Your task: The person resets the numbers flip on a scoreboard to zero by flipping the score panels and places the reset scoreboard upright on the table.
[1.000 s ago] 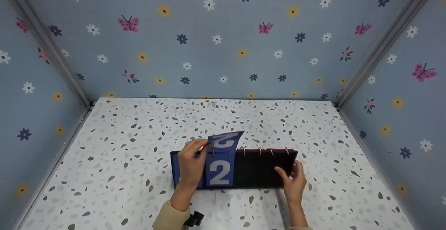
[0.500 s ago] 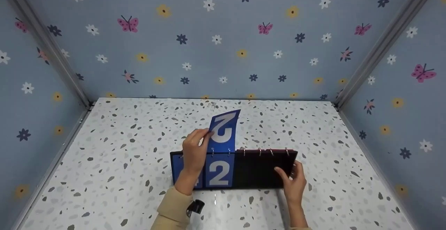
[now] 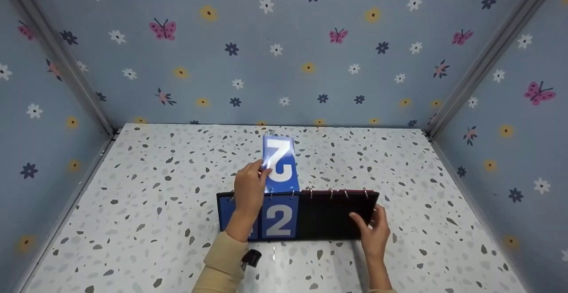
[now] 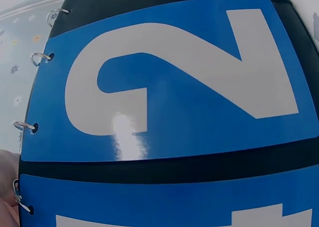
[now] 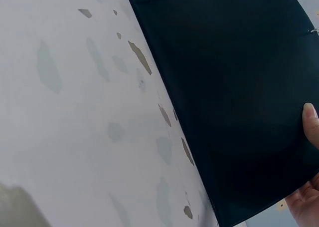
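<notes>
A black flip scoreboard (image 3: 335, 217) stands on the table, with blue number cards hung on metal rings along its top edge. My left hand (image 3: 249, 191) pinches the left edge of a raised blue card (image 3: 281, 151), which shows an upside-down white 2 above the board. Below it, another blue card (image 3: 279, 217) with a 2 lies against the front. The leftmost card (image 3: 226, 215) is partly covered by my left hand; its digit is cut off in the left wrist view too. My right hand (image 3: 376, 235) grips the board's right end, thumb (image 5: 311, 124) in front, fingers behind.
The speckled white table (image 3: 155, 186) reaches back to a blue flowered wall (image 3: 275, 53), with metal posts at the two rear corners. Some red shows behind the board's top edge at right. A black strap-mounted device (image 3: 252, 258) sits by my left sleeve.
My left hand has swung the blue card up and back over the rings, from low and bent to nearly flat facing me. The right hand has kept its place on the board.
</notes>
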